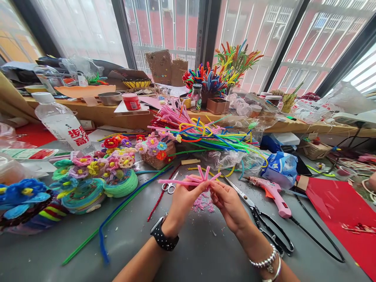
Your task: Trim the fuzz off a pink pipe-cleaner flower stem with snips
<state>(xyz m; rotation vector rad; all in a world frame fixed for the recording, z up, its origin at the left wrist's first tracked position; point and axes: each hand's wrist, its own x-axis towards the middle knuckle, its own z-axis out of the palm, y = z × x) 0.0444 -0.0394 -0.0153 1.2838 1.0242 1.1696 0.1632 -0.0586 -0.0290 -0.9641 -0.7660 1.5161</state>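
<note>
Pink pipe cleaners (188,181) are gathered between my two hands, their ends fanning upward and one long end reaching left. My left hand (185,201) pinches the bunch from the left, thumb on top. From the right, my right hand (226,201) closes thumb and fingers on the same bunch. Pink fuzz scraps (203,203) lie on the grey table just beneath my hands. Small white scissors (169,187) rest beyond my left hand. Large black-handled scissors (261,219) lie right of my right hand, with a pink glue gun (274,196) farther right.
Baskets with pipe-cleaner flowers (122,184) stand at the left, near a clear bottle (63,127). A heap of coloured pipe cleaners (205,131) lies ahead. Red sheets (337,219), a blue packet (280,168) and the glue gun's cord (320,239) occupy the right.
</note>
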